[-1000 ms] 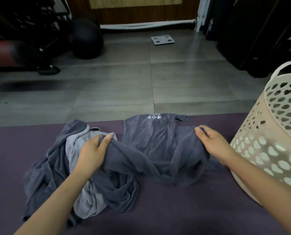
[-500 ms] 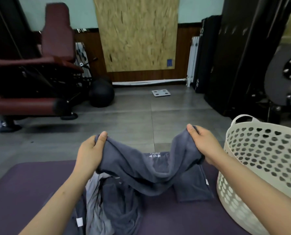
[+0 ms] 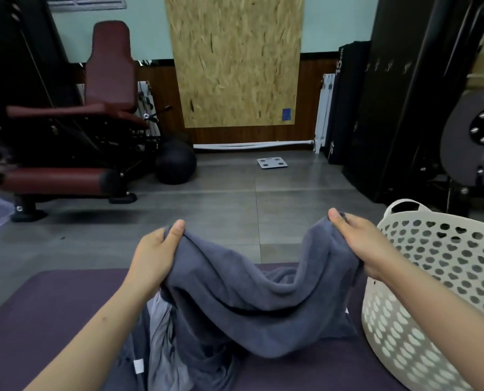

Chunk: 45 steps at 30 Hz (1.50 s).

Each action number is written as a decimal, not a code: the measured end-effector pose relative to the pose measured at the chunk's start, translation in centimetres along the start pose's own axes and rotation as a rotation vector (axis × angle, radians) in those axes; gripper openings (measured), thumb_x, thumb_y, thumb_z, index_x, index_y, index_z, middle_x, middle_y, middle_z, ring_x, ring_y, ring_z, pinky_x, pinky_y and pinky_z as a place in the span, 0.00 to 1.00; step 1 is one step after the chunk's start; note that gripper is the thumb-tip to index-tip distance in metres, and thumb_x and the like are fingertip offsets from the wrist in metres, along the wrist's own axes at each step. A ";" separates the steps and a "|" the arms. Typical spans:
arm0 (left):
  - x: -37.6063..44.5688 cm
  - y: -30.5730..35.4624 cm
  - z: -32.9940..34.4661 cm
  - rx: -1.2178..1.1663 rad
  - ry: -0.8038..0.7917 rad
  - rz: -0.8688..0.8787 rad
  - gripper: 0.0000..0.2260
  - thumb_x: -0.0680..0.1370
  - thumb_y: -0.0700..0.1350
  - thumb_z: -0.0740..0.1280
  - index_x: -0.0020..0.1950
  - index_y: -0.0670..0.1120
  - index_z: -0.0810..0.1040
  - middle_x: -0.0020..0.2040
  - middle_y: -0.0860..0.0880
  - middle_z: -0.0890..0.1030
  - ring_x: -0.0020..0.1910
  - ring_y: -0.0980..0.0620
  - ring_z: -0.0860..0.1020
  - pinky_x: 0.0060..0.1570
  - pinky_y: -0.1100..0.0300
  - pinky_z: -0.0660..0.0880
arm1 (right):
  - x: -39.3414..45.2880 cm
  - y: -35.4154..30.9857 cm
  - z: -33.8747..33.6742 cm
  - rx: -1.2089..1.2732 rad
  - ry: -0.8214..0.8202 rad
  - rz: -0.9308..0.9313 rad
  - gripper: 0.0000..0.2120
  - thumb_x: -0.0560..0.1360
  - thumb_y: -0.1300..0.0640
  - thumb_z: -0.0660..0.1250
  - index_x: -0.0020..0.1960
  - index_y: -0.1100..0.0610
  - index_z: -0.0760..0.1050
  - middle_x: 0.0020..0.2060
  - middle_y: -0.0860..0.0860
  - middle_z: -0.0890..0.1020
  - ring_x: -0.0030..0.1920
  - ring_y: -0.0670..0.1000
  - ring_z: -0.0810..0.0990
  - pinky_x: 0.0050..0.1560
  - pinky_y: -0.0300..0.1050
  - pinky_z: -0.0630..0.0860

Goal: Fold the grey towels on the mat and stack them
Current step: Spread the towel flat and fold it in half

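Observation:
A dark grey towel (image 3: pixel 243 300) hangs in the air between my two hands, sagging in the middle above the purple mat (image 3: pixel 51 311). My left hand (image 3: pixel 156 252) grips its left top edge, thumb up over the cloth. My right hand (image 3: pixel 359 244) grips the right top edge. Beneath the towel a heap of other grey towels (image 3: pixel 173 359) lies crumpled on the mat, one of them lighter grey with a white tag. The held towel hides anything lying behind it on the mat.
A cream perforated laundry basket (image 3: pixel 443 277) stands on the mat right of my right arm. Beyond the mat is grey tile floor with a white scale (image 3: pixel 272 162), a black ball (image 3: pixel 176 162), a red gym bench (image 3: pixel 66 153) at left and black equipment at right.
Both hands have lifted the dark grey towel off the pile into the air and spread slightly apart. The view has tilted up from the mat toward the room.

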<state>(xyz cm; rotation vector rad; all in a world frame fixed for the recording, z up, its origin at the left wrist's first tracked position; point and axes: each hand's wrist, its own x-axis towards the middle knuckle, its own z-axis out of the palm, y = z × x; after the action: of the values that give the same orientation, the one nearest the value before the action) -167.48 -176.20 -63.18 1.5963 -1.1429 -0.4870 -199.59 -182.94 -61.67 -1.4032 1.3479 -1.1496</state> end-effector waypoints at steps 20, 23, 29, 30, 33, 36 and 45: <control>14.7 -25.6 20.7 -0.003 -0.010 -0.566 0.17 0.80 0.56 0.59 0.44 0.42 0.74 0.37 0.47 0.76 0.41 0.46 0.74 0.46 0.56 0.71 | 20.8 28.1 8.6 -0.426 0.149 0.401 0.22 0.80 0.48 0.55 0.59 0.66 0.73 0.59 0.64 0.77 0.61 0.62 0.74 0.59 0.49 0.68; 15.0 -30.3 23.4 -0.005 -0.077 -0.608 0.11 0.80 0.50 0.62 0.48 0.44 0.77 0.39 0.45 0.78 0.38 0.47 0.76 0.45 0.58 0.77 | 22.4 32.6 9.8 -0.437 0.066 0.459 0.13 0.79 0.54 0.60 0.53 0.64 0.75 0.54 0.62 0.79 0.56 0.59 0.76 0.53 0.46 0.69; 12.9 -37.6 27.1 0.015 -0.288 -0.693 0.10 0.79 0.44 0.65 0.39 0.43 0.76 0.38 0.45 0.79 0.42 0.48 0.75 0.43 0.56 0.73 | 22.5 40.7 13.3 -0.563 -0.033 0.479 0.09 0.77 0.55 0.62 0.41 0.58 0.74 0.47 0.61 0.80 0.47 0.57 0.77 0.45 0.46 0.69; 12.7 -38.2 27.4 0.022 -0.286 -0.705 0.11 0.79 0.44 0.65 0.38 0.43 0.75 0.38 0.44 0.79 0.42 0.48 0.75 0.43 0.57 0.72 | 22.5 41.5 13.8 -0.581 -0.027 0.475 0.09 0.77 0.54 0.62 0.43 0.58 0.75 0.48 0.62 0.80 0.50 0.59 0.77 0.48 0.47 0.70; 12.3 -39.0 28.0 0.026 -0.269 -0.755 0.11 0.80 0.46 0.64 0.42 0.40 0.74 0.38 0.45 0.77 0.41 0.49 0.74 0.37 0.59 0.70 | 22.6 42.5 15.1 -0.710 -0.012 0.511 0.14 0.76 0.48 0.61 0.56 0.55 0.76 0.60 0.59 0.73 0.61 0.62 0.71 0.60 0.50 0.68; 11.9 -38.4 28.4 -0.058 -0.236 -0.816 0.08 0.80 0.46 0.63 0.53 0.42 0.76 0.46 0.45 0.78 0.42 0.49 0.75 0.44 0.59 0.70 | 22.1 42.7 15.6 -0.775 0.044 0.561 0.18 0.77 0.45 0.60 0.63 0.50 0.72 0.69 0.53 0.64 0.67 0.59 0.64 0.66 0.54 0.62; 13.4 -38.5 26.7 -0.325 -0.200 -1.030 0.20 0.78 0.54 0.66 0.63 0.41 0.75 0.55 0.44 0.81 0.50 0.45 0.79 0.45 0.53 0.76 | 21.6 43.4 14.1 -0.750 0.175 0.689 0.18 0.78 0.46 0.60 0.63 0.54 0.71 0.68 0.62 0.64 0.66 0.62 0.64 0.64 0.52 0.64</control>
<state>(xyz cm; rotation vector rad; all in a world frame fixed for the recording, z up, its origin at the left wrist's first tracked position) -165.85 -202.28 -104.31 1.7711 -0.2518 -1.4387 -195.17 -207.05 -105.76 -1.1420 2.2959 -0.3039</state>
